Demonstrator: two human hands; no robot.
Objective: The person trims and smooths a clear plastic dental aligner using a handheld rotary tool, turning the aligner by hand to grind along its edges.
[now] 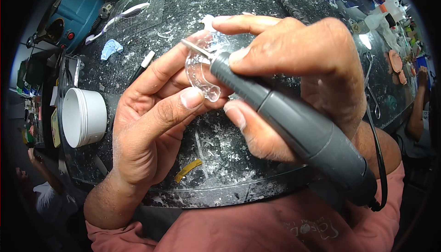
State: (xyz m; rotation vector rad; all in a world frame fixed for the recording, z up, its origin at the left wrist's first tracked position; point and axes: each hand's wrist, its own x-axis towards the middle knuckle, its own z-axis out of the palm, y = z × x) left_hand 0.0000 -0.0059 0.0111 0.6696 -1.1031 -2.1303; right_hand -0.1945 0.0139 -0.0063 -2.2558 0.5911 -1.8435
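A clear, curved dental aligner (195,71) sits between the thumb and fingers of my left hand (149,109), above the dusty black table. My right hand (317,54) grips a dark grey rotary handpiece (298,128), its cord running off the rear end. From the handpiece's tip a slim metal bur (196,48) points up and left, over the upper part of the aligner. I cannot tell whether the bur touches the plastic. My right index finger reaches past the aligner, beside a small pale-blue wad (208,22).
A white tub (85,116) stands left of my left hand, with a teal machine (78,15) beyond it. A toothbrush (120,16), a blue lump (111,49) and a yellow strip (188,170) lie about. Pink dental models (396,62) are far right. Other people's arms show at both sides.
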